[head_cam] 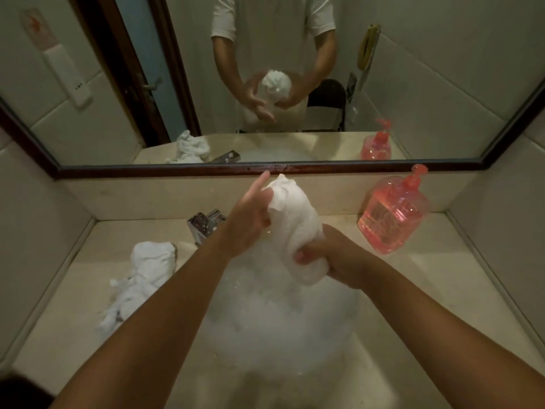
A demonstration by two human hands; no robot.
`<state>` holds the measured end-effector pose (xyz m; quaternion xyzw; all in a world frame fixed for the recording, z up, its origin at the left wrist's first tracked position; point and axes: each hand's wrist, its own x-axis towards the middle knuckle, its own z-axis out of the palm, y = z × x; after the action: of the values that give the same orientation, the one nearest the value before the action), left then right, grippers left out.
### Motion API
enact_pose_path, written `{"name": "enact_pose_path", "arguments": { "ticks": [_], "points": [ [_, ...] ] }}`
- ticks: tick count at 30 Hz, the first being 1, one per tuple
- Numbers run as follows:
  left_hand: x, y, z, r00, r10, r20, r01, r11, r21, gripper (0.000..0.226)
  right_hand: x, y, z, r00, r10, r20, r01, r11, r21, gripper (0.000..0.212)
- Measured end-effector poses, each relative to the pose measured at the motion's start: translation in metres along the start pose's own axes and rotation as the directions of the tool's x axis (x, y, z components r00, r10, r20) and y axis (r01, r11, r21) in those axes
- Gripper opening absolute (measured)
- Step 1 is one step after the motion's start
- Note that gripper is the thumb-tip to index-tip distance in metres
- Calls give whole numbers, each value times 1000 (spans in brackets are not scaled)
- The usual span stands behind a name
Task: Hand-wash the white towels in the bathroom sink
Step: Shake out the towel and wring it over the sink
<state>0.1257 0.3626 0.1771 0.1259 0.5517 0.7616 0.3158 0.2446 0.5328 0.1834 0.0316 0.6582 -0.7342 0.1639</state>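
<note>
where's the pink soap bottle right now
Head view: the pink pump soap bottle stands on the counter at the back right, under the mirror frame, just right of the white towel held over the suds.

Quantity: two white cloth towels, bunched towel (295,222) and crumpled towel (147,270); one pink transparent plastic pump bottle (392,216); one chrome metal faucet (203,225).

towel pile (141,278): on counter (427,290), left of sink (352,332) | faucet (206,225): behind sink | soap bottle (393,214): right (by mirror (88,84))
</note>
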Motion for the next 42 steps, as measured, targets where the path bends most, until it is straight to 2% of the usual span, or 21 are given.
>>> {"name": "enact_pose_path", "arguments": {
  "ticks": [1, 2, 4, 7, 10, 12, 13, 15, 17, 20, 22, 25, 27, 29, 30, 32, 34, 37, 38, 40, 42],
  "points": [
    [2, -4, 3, 996, -22, 90, 27, 998, -61, 135, -1, 2, 2, 997, 19, 78, -26, 995, 92, 69],
    [5, -7, 7, 983, -21, 183, 44, 992, -122, 135, -1, 4, 6, 989, 52, 136, -76, 981, 179, 74],
    [7, -9, 16, 957, 40, 287, 20, 979, -203, 116, 0, 10, 9, 967, 108, 231, -190, 909, 371, 94],
    [10, -6, 24, 985, 90, 150, -54, 973, -225, 74, 1, 13, 4, 953, 95, 289, -235, 835, 498, 103],
    [13, -5, 24, 996, 84, 14, -78, 968, -239, 38, -2, 8, -6, 959, 160, 233, -254, 851, 460, 109],
    [15, -3, 25, 998, 55, 15, -49, 971, -233, 11, -5, -2, -15, 935, 181, 305, -299, 866, 400, 110],
    [15, -1, 26, 999, 36, 39, -27, 973, -231, 13, -7, -9, -18, 917, 181, 355, -309, 885, 347, 108],
    [17, 6, 26, 997, -5, 80, 18, 985, -171, 32, -10, -23, -23, 895, 200, 399, -302, 930, 211, 107],
    [17, 15, 27, 998, -18, 62, 21, 998, -52, 39, -9, -36, -23, 900, 250, 356, -301, 949, 95, 101],
    [12, 21, 33, 998, -1, -65, 6, 997, 78, 24, -5, -41, -9, 929, 312, 199, -308, 950, -52, 72],
    [9, 18, 35, 990, 44, -132, -17, 980, 199, 14, -2, -33, 2, 941, 327, 93, -317, 942, -108, 61],
    [6, 6, 32, 973, 105, -205, -9, 907, 420, 17, 7, -9, 18, 948, 296, -120, -315, 928, -199, 51],
    [9, -4, 25, 958, 124, -257, 17, 875, 485, 19, 16, 6, 25, 928, 278, -250, -331, 922, -201, 66],
    [10, -12, 22, 944, 107, -311, 107, 795, 597, 20, 25, 18, 32, 900, 299, -319, -368, 912, -183, 83],
    [10, -17, 20, 939, 116, -325, 130, 753, 645, 20, 27, 22, 35, 889, 308, -339, -383, 906, -181, 85],
    [12, -29, 14, 924, 194, -328, 84, 737, 671, 18, 32, 31, 38, 877, 315, -364, -397, 900, -180, 82],
    [11, -35, 11, 912, 222, -345, 54, 767, 639, 18, 37, 39, 39, 881, 309, -359, -394, 899, -193, 82],
    [13, -37, 7, 912, 238, -334, 19, 789, 614, 19, 38, 40, 33, 908, 307, -285, -369, 908, -199, 89],
    [13, -35, 7, 915, 217, -341, 26, 809, 587, 18, 38, 40, 29, 920, 305, -246, -353, 918, -182, 84],
    [16, -33, 2, 916, 122, -383, 84, 874, 478, 15, 35, 30, 24, 944, 302, -131, -320, 935, -150, 58],
    [18, -31, -2, 890, 35, -454, 152, 917, 369, 12, 33, 22, 20, 964, 249, -98, -265, 936, -233, 48]
  ]
}}
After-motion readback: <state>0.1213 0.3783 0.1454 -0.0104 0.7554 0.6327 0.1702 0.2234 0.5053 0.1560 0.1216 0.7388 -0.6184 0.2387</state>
